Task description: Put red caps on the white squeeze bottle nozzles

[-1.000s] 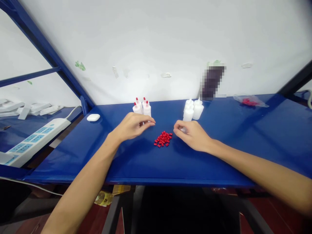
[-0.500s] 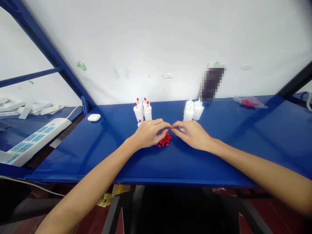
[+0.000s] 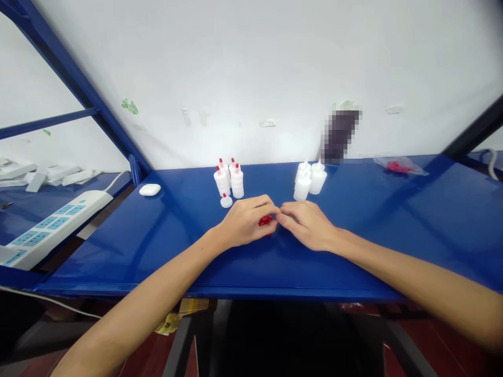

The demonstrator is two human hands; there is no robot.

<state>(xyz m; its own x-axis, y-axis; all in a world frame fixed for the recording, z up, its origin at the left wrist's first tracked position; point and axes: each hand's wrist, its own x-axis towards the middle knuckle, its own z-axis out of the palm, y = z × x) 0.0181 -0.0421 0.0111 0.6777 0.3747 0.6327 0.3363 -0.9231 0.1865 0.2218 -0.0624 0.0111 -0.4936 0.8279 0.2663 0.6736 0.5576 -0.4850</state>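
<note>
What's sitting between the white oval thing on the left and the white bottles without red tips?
The red-tipped bottles stand there, with bare blue tabletop on either side, in the head view.

You look to be in a small workshop or packing room, at a plain blue workbench of painted sheet metal. Blue metal framing rises at its side, and the white wall behind bears green scraps and pale patches. A long multi-socket power strip lies at your left, near loose white pieces. In front of you, grouped squeeze bottles with red tips, white bottles without them and a heap of small red caps suggest hand assembly.
</note>
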